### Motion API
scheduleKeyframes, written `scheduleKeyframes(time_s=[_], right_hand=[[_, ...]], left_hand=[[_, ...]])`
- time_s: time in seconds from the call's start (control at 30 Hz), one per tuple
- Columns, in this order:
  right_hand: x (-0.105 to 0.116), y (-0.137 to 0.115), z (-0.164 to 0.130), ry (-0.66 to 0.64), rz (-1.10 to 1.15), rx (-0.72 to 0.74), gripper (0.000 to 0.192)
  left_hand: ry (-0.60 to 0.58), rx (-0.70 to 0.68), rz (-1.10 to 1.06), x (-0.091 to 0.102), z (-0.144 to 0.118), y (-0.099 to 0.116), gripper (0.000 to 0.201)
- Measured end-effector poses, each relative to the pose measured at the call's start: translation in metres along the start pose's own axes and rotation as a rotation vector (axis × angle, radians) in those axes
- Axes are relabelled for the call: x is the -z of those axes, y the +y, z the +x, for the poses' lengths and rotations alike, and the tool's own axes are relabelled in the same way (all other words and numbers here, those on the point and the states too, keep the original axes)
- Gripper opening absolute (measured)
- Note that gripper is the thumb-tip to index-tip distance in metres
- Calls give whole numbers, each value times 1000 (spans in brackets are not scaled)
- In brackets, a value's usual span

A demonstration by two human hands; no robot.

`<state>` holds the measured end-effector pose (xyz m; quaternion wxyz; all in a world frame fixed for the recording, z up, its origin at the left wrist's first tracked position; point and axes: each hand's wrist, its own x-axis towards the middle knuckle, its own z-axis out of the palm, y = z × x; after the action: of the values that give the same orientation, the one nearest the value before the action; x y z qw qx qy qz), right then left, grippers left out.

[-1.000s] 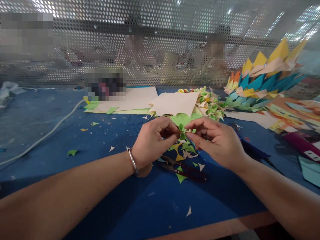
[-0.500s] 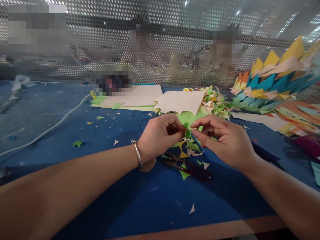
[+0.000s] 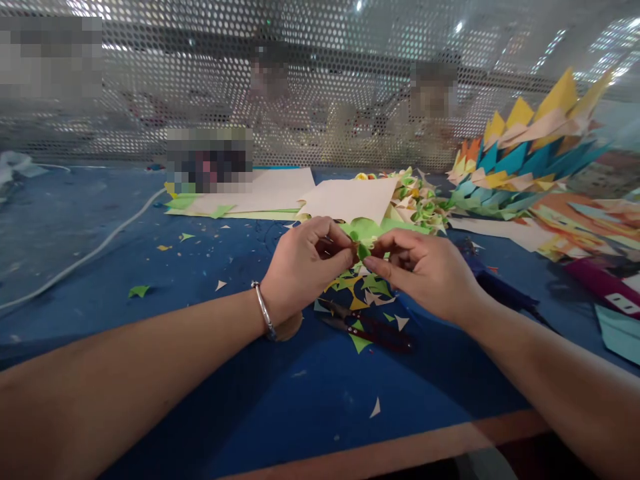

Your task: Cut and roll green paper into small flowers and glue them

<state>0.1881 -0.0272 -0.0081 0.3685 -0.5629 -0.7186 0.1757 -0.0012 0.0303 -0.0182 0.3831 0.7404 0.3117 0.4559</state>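
Between my two hands is a small curled green paper piece (image 3: 363,251). My left hand (image 3: 316,260) pinches its left side with thumb and forefinger. From the right, the thumb and fingertips of my right hand (image 3: 420,270) grip the same piece. Its exact shape is partly covered by the fingers. Just below lie thread snips (image 3: 375,328) with dark red handles, on the blue table among green, yellow and pale paper scraps (image 3: 379,287). A silver bracelet circles my left wrist.
Cut pale sheets (image 3: 350,198) lie behind my hands, beside a heap of curled paper pieces (image 3: 423,203). At right stand layered folded-paper points (image 3: 520,157), a dark blue tool (image 3: 505,283) and a magenta object (image 3: 600,283). A white cord (image 3: 107,233) crosses the left side; perforated metal rises behind.
The whole view has shifted, so things appear further left. The green piece has turned between my fingertips, and the right fingers now sit closer around it.
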Motion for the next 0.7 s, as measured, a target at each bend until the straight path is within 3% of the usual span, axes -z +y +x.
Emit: scheduleKeyframes(time_s=[0.3, 0.43, 0.5, 0.6, 0.7], right_hand=[[8, 4, 3, 67, -77, 21, 14], [27, 25, 15, 235, -112, -69, 12], [39, 38, 23, 400, -107, -136, 11], [52, 53, 33, 548, -108, -212, 18], [54, 56, 36, 599, -27, -258, 18]], left_hand=[[-65, 57, -7, 1, -2, 1, 10], [-55, 55, -10, 4, 0, -4, 8], [-52, 53, 14, 5, 1, -5, 9], [-58, 46, 46, 6, 2, -4, 9], [-55, 40, 43, 7, 3, -4, 9]])
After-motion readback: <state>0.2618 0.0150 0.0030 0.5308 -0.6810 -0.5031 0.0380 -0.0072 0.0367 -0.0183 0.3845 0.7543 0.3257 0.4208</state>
